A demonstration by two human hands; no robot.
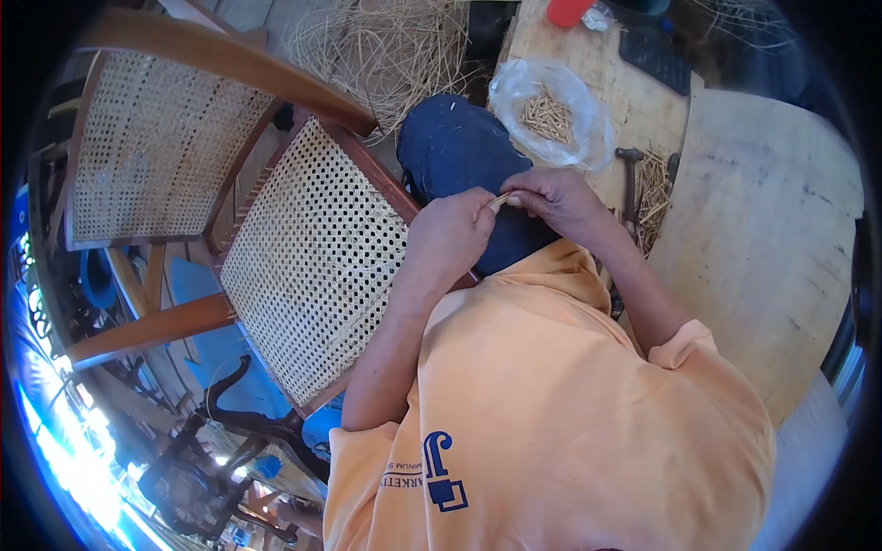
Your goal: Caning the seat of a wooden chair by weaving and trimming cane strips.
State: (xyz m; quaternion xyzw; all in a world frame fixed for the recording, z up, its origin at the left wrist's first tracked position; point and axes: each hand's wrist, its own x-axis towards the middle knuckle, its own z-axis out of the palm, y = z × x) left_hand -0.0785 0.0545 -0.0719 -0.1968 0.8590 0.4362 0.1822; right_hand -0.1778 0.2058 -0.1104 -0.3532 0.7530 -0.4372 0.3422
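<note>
Above my knee, both hands come together on a thin tan sliver point(499, 201) that looks like a wooden peg. My left hand point(448, 231) pinches one end between thumb and fingertips. The fingers of my right hand point(557, 198) are closed on its other end. Left of my hands stands a wooden armchair with a woven cane seat point(312, 248) and a cane back point(156, 147). Pegs stick up along the seat's far-left edge. To the right, a clear plastic bag point(595, 119) holds many short wooden pegs point(548, 118).
A hammer point(629, 184) lies beside a pile of thin sticks point(654, 197) on the wooden bench point(606, 60). Loose cane strands point(381, 55) heap up on the floor ahead. A pale board point(772, 220) leans at the right. A dark carved chair frame point(248, 422) stands lower left.
</note>
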